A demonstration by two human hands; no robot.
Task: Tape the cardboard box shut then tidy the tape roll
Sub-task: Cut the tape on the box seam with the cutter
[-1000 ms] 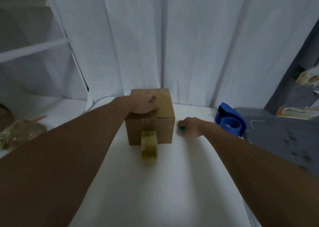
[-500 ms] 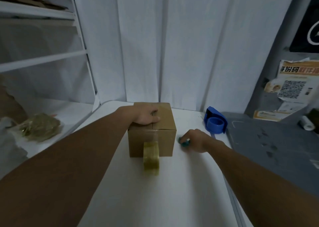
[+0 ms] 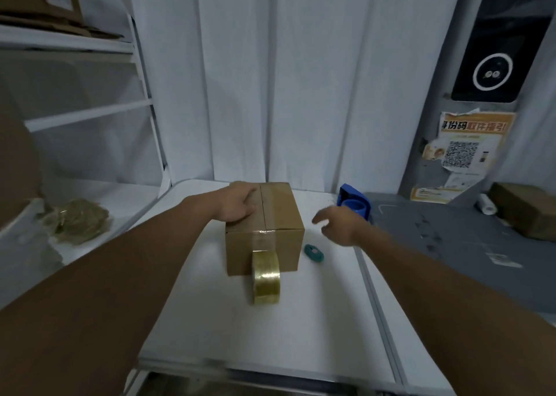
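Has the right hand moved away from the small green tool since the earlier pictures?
Yes. The right hand was closed over the green tool beside the cardboard box; now it is open, lifted off it toward the blue dispenser.

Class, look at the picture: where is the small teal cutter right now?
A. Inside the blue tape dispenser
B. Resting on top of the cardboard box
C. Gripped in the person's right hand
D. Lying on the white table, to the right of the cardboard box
D: the teal cutter lies on the white table beside the cardboard box, with the right hand open above it, holding nothing.
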